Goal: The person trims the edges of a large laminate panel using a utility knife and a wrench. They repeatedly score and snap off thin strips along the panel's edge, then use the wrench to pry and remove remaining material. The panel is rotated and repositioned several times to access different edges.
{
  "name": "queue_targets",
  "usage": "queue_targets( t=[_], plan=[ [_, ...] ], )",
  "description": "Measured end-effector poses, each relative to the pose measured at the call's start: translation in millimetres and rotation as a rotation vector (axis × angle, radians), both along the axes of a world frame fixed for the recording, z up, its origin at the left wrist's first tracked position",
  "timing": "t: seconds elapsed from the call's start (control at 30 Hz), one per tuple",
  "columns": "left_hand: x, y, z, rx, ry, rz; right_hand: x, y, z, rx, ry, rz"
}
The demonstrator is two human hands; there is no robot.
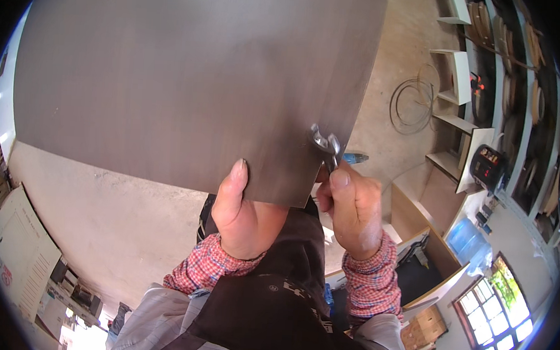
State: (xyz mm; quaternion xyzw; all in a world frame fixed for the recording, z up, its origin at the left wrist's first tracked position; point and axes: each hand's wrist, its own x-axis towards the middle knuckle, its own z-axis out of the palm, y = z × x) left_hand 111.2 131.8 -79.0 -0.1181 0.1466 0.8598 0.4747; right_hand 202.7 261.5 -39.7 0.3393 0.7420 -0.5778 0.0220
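A large dark brown wood-grain panel [185, 84] fills the upper view, its near corner pointing at my body. My left hand [249, 216] grips the panel's near edge, thumb on the top face and fingers hidden underneath. By the right edge of that corner, my right hand [354, 207] is closed around a small shiny metal hand tool [327, 142] with a curved, two-jawed head. The head lies over the panel's face near its right edge; whether it touches is unclear. Most of the tool's handle is hidden in my fist.
A coiled strip [411, 106] lies on the concrete floor at right. Nearby are white-edged boxes [456, 77] and a rack with rolls of banding [503, 44]. An open wooden cabinet carcass [427, 259] stands right of my legs, near a blue water jug [469, 242] and a cardboard box [424, 330].
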Motion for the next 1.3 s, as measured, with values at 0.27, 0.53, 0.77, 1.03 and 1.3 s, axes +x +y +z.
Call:
queue_targets(
  t=[0.27, 0.53, 0.77, 1.03, 1.3],
  plan=[
    [5.8, 10.8, 9.9, -0.094, -0.127, 0.182, 12.4, 8.9, -2.5, -0.021, 0.056, 0.355],
    [3.6, 12.3, 5.7, -0.128, -0.102, 0.179, 26.2, 11.4, -23.5, 0.055, 0.154, 0.414],
    [2.6, 10.0, 5.7, -0.113, -0.140, 0.197, 12.6, 21.9, -30.5, 0.163, 0.217, 0.332],
    [-2.1, 4.3, 3.6, -0.045, -0.106, 0.133, 18.9, 20.0, -24.9, 0.020, 0.356, 0.338],
    [-5.3, -2.0, 7.4, -0.080, -0.063, 0.083, -6.3, -9.3, -53.0, 0.049, 0.370, -0.031]
  ],
)
